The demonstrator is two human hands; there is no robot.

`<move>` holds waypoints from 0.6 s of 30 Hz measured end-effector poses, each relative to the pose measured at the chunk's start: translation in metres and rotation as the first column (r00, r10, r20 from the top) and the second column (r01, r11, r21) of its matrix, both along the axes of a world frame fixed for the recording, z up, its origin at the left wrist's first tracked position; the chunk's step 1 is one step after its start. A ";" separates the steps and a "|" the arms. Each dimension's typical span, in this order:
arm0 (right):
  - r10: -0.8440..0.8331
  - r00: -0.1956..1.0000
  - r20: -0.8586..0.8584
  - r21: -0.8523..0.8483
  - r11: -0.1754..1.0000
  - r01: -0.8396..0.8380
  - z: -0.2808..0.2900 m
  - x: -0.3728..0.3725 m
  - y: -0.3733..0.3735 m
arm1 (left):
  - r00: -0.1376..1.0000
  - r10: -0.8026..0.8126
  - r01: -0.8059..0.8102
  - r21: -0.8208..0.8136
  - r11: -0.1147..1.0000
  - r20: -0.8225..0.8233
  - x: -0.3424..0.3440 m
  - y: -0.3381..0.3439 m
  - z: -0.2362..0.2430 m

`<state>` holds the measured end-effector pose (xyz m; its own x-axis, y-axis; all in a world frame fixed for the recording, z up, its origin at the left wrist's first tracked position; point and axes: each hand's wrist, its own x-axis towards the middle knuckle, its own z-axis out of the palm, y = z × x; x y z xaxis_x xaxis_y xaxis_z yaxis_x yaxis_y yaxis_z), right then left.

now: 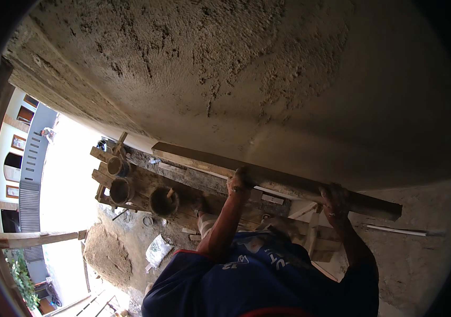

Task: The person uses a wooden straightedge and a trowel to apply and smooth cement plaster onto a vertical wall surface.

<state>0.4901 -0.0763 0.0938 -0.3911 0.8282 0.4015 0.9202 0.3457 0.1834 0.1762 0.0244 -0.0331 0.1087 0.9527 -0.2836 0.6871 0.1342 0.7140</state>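
Sand pile [107, 253]: being seen at far left, on the ground, well apart from both hands.
Buckets [121, 191]: three being carried by the plank platform [146, 177]; a stick-like piece being held in the rightmost.
White sack [158, 251]: being seen on the ground near the sand.
Rough plaster [236, 63]: being shown on the wall above the board; a smoother stretch being seen to its right.
Left hand [240, 180]: being kept closed on the board, left of its middle; fingers being curled over it, thumb placement not being clearly shown.
Long board [286, 183]: being held in both hands, lengthwise along the wall, right end being tilted lower in view; full contact with the plaster not being discernible.
Right hand [335, 202]: being wrapped over the board toward its right end, no visible gap being left in the grip.
White strip [396, 230]: being seen beyond the right hand, untouched.
Step (judged): plaster apparently being levelled with the board.
Next move (judged): both grips being required firm, even pressure being called for, the edge being kept flat against the wall.
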 end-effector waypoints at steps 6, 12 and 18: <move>-0.094 0.992 0.086 -0.103 0.989 0.103 0.035 0.001 -0.018 | 0.147 0.154 -0.322 -0.100 0.941 0.977 0.041 -0.020 -0.051; -0.702 0.129 -0.701 -0.660 0.706 0.257 -0.034 -0.007 -0.116 | -0.365 0.662 -0.064 -0.727 0.683 0.654 0.043 -0.006 -0.013; -0.085 -0.971 -0.222 -0.135 0.989 -0.056 -0.124 0.024 -0.029 | -0.201 0.506 0.032 -0.511 0.859 0.839 0.002 0.036 -0.019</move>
